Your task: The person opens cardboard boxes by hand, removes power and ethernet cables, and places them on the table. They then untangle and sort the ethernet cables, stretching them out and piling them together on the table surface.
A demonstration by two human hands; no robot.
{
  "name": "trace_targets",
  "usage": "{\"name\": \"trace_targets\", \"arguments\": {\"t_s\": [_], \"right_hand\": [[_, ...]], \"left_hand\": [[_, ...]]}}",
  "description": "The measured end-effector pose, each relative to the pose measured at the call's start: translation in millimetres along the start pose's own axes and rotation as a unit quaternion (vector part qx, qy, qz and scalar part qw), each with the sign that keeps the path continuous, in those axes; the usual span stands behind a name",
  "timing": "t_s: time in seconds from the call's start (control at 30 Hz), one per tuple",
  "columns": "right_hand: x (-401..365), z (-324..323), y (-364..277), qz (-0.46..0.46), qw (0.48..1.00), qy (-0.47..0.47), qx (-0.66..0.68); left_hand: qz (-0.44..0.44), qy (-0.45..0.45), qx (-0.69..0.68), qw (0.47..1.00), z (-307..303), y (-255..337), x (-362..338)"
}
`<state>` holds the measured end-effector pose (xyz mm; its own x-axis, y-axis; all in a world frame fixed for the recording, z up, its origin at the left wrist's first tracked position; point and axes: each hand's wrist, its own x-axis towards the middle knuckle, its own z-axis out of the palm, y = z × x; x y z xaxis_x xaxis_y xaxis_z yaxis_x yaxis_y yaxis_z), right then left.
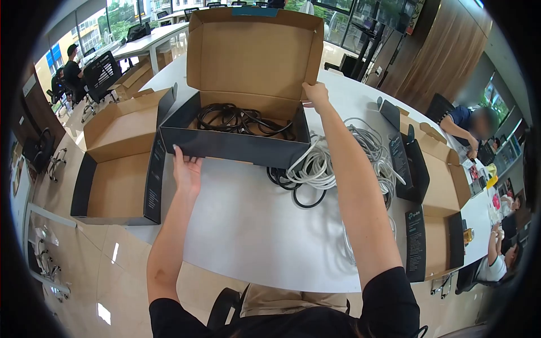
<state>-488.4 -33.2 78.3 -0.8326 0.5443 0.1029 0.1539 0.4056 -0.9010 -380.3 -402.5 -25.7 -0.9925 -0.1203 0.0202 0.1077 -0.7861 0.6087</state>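
In front of me an open cardboard box point(236, 145), dark outside and brown inside, has its lid standing up. Several coiled black cables point(220, 119) lie inside it. My left hand point(188, 172) grips the box's lower front edge near the left corner, thumb on the front wall and fingers partly hidden underneath. At the far right corner, by the lid's hinge, my right hand point(316, 97) is closed on the box. Right beside the box, partly behind my right forearm, are bundles of light grey cables point(317, 166), with a black cable point(310, 204) coming out beneath them.
Another open box point(115, 186) stands on the left, overhanging the white table's point(265, 236) edge. More open boxes point(442, 242) stand on the right edge. A person point(463, 127) sits beyond them, and others are farther right. A chair point(102, 73) is at the far left.
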Motion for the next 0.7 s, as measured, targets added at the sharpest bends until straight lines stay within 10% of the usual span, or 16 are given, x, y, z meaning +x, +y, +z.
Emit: {"name": "trace_targets", "arguments": {"t_s": [0.13, 0.23, 0.3, 0.7], "right_hand": [[4.8, 6.2, 11.8, -0.007, 1.000, 0.002, 0.028], [7.7, 7.1, 22.1, -0.011, 1.000, -0.007, 0.005], [12.9, 21.2, 33.4, -0.073, 0.981, 0.140, -0.109], [7.5, 18.7, 32.8, -0.082, 0.995, -0.010, -0.050]], "left_hand": [[0.063, -0.055, 0.107, 0.991, -0.3, 1.7, 2.1], [0.038, 0.093, 0.153, 0.983, 13.9, 5.1, -9.7], [0.008, 0.082, 0.166, 0.983, 24.9, 10.8, -19.0], [-0.036, 0.015, 0.169, 0.985, 28.7, 5.3, -28.5]]}}
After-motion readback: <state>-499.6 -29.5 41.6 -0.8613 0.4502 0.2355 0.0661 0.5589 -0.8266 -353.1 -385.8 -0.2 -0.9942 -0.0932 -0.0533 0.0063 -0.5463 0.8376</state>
